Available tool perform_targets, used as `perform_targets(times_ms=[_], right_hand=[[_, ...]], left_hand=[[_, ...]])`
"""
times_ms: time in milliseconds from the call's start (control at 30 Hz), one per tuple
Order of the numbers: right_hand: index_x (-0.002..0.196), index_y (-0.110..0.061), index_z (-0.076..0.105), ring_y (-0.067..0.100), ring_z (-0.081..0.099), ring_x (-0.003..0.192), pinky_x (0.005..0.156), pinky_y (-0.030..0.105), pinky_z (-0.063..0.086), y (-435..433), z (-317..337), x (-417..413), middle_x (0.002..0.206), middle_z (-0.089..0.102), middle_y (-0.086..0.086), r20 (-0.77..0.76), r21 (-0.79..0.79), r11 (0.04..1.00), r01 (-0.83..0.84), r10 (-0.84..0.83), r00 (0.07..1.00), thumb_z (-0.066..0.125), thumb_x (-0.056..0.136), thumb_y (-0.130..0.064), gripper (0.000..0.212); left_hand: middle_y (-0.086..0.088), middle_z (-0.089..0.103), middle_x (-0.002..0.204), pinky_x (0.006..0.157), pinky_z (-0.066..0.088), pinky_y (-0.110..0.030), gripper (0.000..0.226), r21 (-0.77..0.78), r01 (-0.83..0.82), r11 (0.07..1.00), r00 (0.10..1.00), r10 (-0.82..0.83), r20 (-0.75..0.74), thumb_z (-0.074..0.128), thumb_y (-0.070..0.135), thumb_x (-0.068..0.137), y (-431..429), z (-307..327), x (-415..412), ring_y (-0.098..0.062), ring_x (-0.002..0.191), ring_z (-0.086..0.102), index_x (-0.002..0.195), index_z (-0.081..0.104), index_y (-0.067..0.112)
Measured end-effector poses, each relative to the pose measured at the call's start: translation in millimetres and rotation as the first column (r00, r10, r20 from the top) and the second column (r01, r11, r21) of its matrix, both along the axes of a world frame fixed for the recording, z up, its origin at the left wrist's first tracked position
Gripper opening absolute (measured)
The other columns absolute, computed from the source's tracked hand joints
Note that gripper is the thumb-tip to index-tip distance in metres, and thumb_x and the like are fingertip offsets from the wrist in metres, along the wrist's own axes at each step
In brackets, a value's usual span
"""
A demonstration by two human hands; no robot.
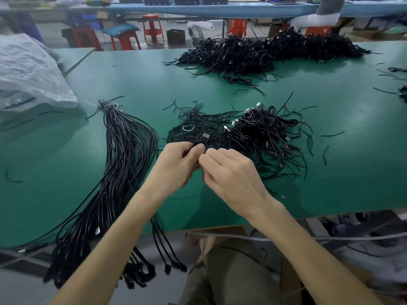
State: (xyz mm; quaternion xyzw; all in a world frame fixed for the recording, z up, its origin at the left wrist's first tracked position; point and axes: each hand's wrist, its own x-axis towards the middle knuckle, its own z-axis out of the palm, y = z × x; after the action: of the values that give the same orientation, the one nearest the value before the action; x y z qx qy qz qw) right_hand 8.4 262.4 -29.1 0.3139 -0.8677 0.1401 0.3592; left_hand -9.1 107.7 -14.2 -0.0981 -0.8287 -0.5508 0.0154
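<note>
Green matting covers the table (pixel 330 172) in a workshop. Just above its near edge, the left hand (pixel 176 164) pinches a small coiled cable (pixel 203 139) under the thumb, plug pointing away. The right hand (pixel 231 172) curls its fingertips onto the same coil, though whether they grip wire or tie is hidden. This looks like untying one coil from the pile (pixel 264 133). Next, probably: free the tie, straighten the cable, lay it on the bundle (pixel 123 161) at the left.
</note>
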Motion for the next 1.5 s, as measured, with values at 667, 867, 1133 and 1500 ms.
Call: perform_targets(times_ms=[667,867,1133,1500], right_hand=[[0.083,-0.013,0.047,0.012,0.032,0.066,0.058,0.023,0.025,5.3,-15.2,-9.1,0.078,0.039,-0.012,0.334,-0.328,0.944,-0.009,0.125,0.934,0.062,0.09,-0.005,0.019],[0.084,-0.009,0.052,0.015,0.04,0.064,0.058,0.027,0.037,-0.6,-15.4,-5.1,0.079,0.05,-0.006,0.351,-0.419,0.907,-0.033,0.196,0.916,0.06,0.099,-0.012,0.017],[0.081,-0.009,0.057,0.022,0.049,0.063,0.06,0.036,0.046,4.9,-15.6,-4.5,0.073,0.053,0.003,0.08,-0.006,1.0,-0.019,0.019,0.997,0.064,0.092,-0.002,0.015],[0.124,-0.011,0.062,0.025,0.057,0.1,0.086,0.04,0.052,28.3,-22.1,2.6,0.115,0.062,0.004,0.067,0.187,0.981,0.057,-0.071,0.995,0.068,0.094,-0.035,0.039]], left_hand=[[-0.011,0.052,0.109,0.086,0.053,-0.03,0.04,-0.172,0.185,0.968,0.959,-0.216,-0.185,0.072,0.017,0.088,-25.8,-5.1,-14.6,-0.017,0.101,0.057,0.126,0.069,0.025],[-0.004,0.067,0.09,0.074,0.051,-0.031,0.037,-0.227,0.138,0.964,0.911,-0.214,-0.352,0.047,0.028,0.104,-20.4,-15.4,-11.8,-0.009,0.081,0.062,0.096,0.064,-0.003],[0.01,0.06,0.053,0.055,0.049,-0.034,0.055,-0.381,0.064,0.922,0.992,-0.1,-0.075,0.035,0.047,0.109,-14.4,-18.8,-11.6,-0.022,0.045,0.057,0.07,0.052,0.013],[0.005,0.047,0.052,0.04,0.038,-0.027,0.033,-0.27,0.226,0.936,0.972,-0.196,0.133,0.052,0.039,0.105,-17.6,-29.0,-18.7,-0.017,0.036,0.047,0.088,0.067,0.014]])
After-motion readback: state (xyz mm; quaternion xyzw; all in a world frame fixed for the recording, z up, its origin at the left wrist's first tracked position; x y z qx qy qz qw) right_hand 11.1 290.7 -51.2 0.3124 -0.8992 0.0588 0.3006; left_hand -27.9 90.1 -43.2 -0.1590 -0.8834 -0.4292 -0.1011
